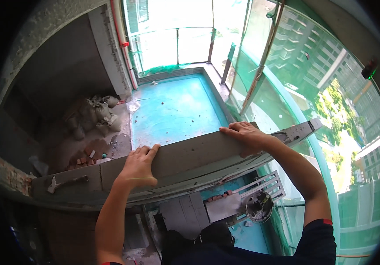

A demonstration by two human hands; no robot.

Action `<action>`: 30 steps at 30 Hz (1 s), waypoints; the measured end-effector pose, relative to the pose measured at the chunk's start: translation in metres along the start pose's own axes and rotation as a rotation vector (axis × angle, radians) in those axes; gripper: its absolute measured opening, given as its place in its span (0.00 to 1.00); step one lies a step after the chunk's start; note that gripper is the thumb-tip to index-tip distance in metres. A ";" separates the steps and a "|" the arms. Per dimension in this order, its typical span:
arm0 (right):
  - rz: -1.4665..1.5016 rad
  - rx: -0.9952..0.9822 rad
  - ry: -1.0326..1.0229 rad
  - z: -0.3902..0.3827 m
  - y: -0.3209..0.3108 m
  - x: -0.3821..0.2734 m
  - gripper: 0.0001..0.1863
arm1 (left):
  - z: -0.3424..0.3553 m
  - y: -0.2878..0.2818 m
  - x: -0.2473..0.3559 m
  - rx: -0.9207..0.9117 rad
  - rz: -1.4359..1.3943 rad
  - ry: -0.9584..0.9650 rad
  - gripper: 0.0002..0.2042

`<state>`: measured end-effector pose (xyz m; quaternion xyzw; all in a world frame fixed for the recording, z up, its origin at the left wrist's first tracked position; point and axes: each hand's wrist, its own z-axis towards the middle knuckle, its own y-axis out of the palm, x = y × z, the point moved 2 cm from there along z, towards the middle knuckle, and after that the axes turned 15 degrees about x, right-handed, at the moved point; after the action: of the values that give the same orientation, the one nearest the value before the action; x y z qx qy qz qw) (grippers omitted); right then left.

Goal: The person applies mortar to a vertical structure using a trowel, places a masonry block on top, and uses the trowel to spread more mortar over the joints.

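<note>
A long grey building block (pixel 194 152) lies along the top of a wall in front of me. My left hand (pixel 138 167) grips its left part, fingers over the far edge and thumb spread toward me. Around the block's right end is my right hand (pixel 248 138), fingers on top and the palm against the near side. Farther left on the wall top rests a hammer-like tool (pixel 68 183) with a pale head and a dark handle. At the wall's right end, a lower block (pixel 302 129) carries what looks like dark mortar.
Beyond the wall lie a blue-coated floor (pixel 179 110), filled sacks (pixel 97 115) and broken bricks (pixel 86 160). Below me, on my side, are a bucket (pixel 259 206), a grey board (pixel 184 215) and a white slatted rack (pixel 269 185). Green netting (pixel 358 221) hangs on the right.
</note>
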<state>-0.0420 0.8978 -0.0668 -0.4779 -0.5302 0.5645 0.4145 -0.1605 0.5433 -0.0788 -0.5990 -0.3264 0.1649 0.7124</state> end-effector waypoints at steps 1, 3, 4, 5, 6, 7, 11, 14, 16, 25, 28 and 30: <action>-0.012 -0.004 0.034 -0.004 0.000 0.002 0.62 | 0.003 0.000 0.005 -0.002 -0.015 0.033 0.54; 0.004 -0.020 0.021 -0.005 0.001 0.000 0.62 | 0.000 -0.005 0.009 0.007 0.000 0.012 0.51; -0.001 -0.021 0.042 -0.006 0.001 -0.001 0.62 | -0.001 -0.004 0.008 0.005 -0.007 0.032 0.51; -0.005 -0.011 0.042 -0.008 0.002 -0.003 0.62 | -0.002 -0.003 0.007 0.019 -0.001 0.035 0.51; -0.009 -0.002 0.040 -0.009 0.002 -0.004 0.62 | -0.002 -0.001 0.006 0.032 0.004 0.036 0.52; -0.003 -0.010 0.039 -0.009 0.003 -0.006 0.62 | -0.002 0.000 0.004 0.021 -0.010 0.042 0.53; -0.008 0.012 0.032 -0.010 0.009 -0.008 0.62 | -0.005 0.004 -0.004 0.032 0.000 0.056 0.57; 0.023 -0.003 0.048 -0.008 0.013 -0.008 0.61 | -0.006 -0.001 -0.001 0.009 -0.016 0.029 0.54; 0.022 0.003 0.055 -0.008 0.014 -0.007 0.61 | -0.004 0.000 0.001 0.001 -0.030 0.026 0.54; 0.072 0.064 0.225 -0.021 0.000 -0.011 0.66 | 0.004 0.007 0.005 -0.130 0.034 0.002 0.62; 0.285 0.486 0.234 -0.021 -0.011 -0.030 0.48 | -0.022 -0.021 -0.005 0.062 0.033 -0.011 0.60; 0.433 0.819 0.264 -0.051 -0.015 -0.055 0.33 | -0.050 -0.054 -0.017 0.262 -0.156 -0.006 0.55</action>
<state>0.0185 0.8555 -0.0450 -0.4423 -0.0952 0.7346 0.5056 -0.1484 0.4827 -0.0353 -0.4731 -0.3498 0.1521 0.7941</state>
